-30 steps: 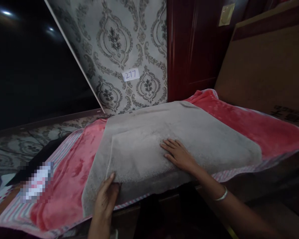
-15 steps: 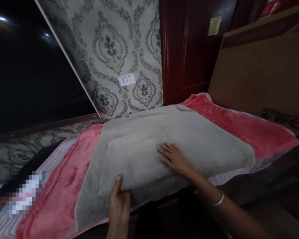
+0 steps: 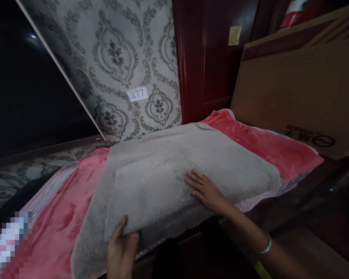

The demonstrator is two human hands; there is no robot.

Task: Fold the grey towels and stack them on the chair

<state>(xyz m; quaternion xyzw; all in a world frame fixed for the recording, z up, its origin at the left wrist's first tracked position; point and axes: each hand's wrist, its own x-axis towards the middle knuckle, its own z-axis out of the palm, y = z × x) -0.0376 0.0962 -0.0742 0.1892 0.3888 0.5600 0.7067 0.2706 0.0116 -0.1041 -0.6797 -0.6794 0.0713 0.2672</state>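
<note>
My left hand gripped the near edge of the folded grey plush towel, and my right hand lay flat and open on top of it, the two hands apart. The towel looked thick and fuzzy, with a raised fold line across its upper layer and faint dark marks. It lay on a pink fleece blanket with a striped border. Behind it were damask wallpaper with a paper label reading 277, a dark red door and a leaning cardboard carton.
</note>
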